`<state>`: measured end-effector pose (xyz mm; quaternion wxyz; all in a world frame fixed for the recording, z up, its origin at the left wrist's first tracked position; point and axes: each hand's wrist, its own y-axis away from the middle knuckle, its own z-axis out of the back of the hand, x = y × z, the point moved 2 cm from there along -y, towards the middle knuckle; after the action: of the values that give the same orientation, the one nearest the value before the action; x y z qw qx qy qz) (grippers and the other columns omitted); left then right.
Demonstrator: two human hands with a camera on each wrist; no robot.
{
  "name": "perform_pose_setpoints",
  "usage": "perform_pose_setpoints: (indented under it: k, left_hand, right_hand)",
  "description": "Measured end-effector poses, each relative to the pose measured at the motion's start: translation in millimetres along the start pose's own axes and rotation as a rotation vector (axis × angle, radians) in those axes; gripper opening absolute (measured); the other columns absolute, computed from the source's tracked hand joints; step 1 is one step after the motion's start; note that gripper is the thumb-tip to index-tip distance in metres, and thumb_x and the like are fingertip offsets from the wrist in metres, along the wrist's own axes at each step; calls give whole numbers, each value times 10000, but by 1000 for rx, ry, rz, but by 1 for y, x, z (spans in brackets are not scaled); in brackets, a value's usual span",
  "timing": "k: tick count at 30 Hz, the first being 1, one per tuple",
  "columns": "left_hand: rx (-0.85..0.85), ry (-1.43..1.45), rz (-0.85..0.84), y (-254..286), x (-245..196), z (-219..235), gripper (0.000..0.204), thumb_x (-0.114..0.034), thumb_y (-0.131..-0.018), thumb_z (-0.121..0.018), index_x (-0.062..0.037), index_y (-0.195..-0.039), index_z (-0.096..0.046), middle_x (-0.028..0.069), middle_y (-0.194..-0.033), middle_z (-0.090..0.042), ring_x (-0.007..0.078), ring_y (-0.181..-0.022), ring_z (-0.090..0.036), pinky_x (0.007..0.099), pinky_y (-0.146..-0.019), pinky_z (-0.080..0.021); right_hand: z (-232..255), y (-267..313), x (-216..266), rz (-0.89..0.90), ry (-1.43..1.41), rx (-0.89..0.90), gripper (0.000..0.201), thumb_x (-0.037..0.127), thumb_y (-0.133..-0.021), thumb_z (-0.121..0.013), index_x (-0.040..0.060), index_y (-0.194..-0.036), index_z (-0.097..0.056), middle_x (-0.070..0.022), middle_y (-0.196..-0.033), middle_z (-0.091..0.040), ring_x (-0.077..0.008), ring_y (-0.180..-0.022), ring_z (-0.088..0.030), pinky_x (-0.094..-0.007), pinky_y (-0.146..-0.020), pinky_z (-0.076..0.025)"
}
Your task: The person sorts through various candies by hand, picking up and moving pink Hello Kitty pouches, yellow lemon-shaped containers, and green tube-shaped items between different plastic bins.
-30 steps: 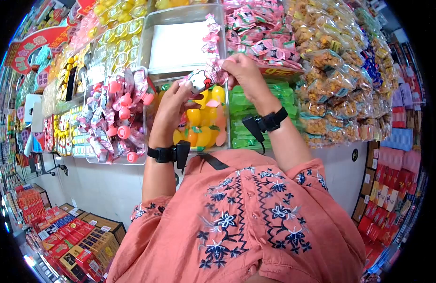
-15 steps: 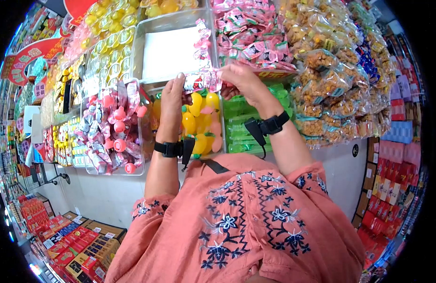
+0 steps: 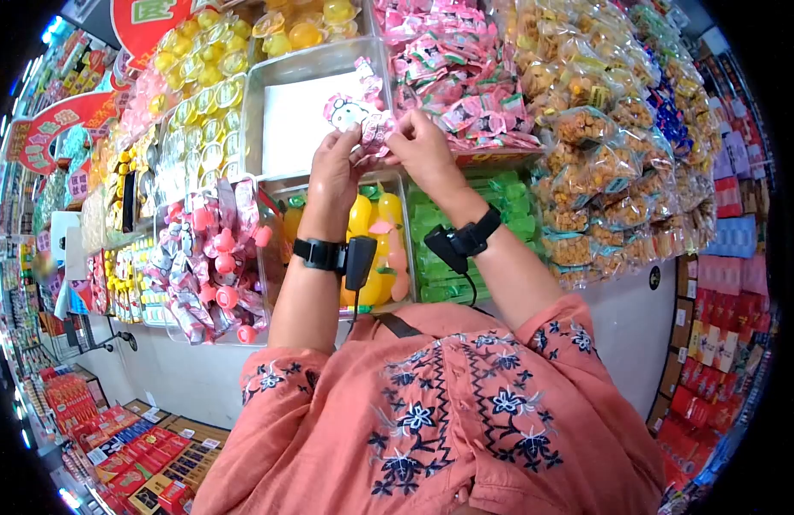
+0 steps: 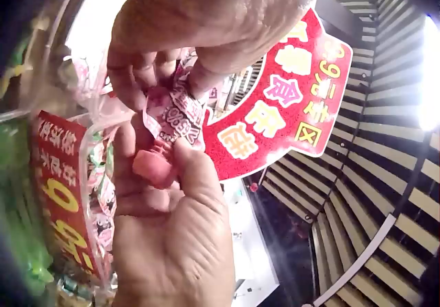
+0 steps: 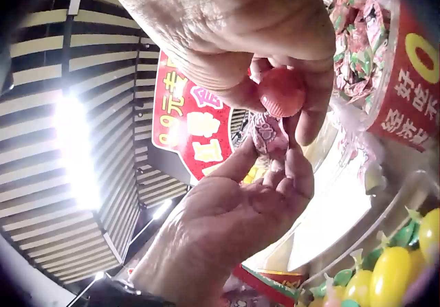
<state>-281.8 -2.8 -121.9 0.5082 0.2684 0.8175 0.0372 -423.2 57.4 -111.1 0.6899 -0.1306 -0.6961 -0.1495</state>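
Pink pouch, held over the front part of a clear tray with a white sheet inside: working above that tray seems wise, since a slip would probably end on the sheet. The left grip pinches the printed body, and the right grip pinches the capped end. Light pressure should serve; the body looks soft and would likely give under a hard squeeze, while the cap seems the firmer part to steer by. Turning both ends together, rather than one against the other, should spare the neck.

Some pink wrapped pieces along the tray's right side are partly covered by the pouch, so their number cannot be told. Fingers hide much of the body in both wrist views. Under the cap, the neck is mostly covered, and whether it is sealed cannot be seen. Smallest of all, the wrapper's lettering is too blurred to read.
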Motion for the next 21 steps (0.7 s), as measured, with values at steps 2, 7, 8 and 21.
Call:
perform_pose_setpoints:
  k: [2,7,8,21]
  left_hand:
    - [-8,-45,4,-23,-4,2,152,-241,-980,-606,-92,-1012,-605,12,-902,-639,151,-790,-624,330,-740,-556]
    - [4,-157,12,-109,-18,21,138,-261,-967,-597,-124,-980,-581,4,-824,-571,143,-723,-562,332,-665,-509]
    - [31,-158,-4,-123,-20,27,139,-263,-970,-594,-125,-986,-586,11,-844,-578,155,-734,-559,354,-677,-505]
    - [4,-351,147,-223,-13,50,216,-191,-961,-587,9,-911,-654,95,-798,-644,205,-671,-616,330,-596,-501]
  right_hand:
    - [-4,-17,-20,79,119,-5,168,133,-856,-644,7,-929,-559,-98,-778,-649,-181,-700,-635,-351,-649,-519]
    - [-13,-29,-7,61,190,34,282,182,-888,-605,-9,-1097,-599,-114,-925,-682,-199,-825,-655,-337,-761,-518]
    - [-11,-27,-2,60,197,41,323,193,-898,-607,-25,-1136,-586,-106,-981,-678,-174,-877,-646,-315,-796,-511]
    - [15,-27,-36,-61,93,-20,275,135,-883,-602,-3,-1121,-585,-102,-947,-672,-178,-834,-652,-323,-768,-526]
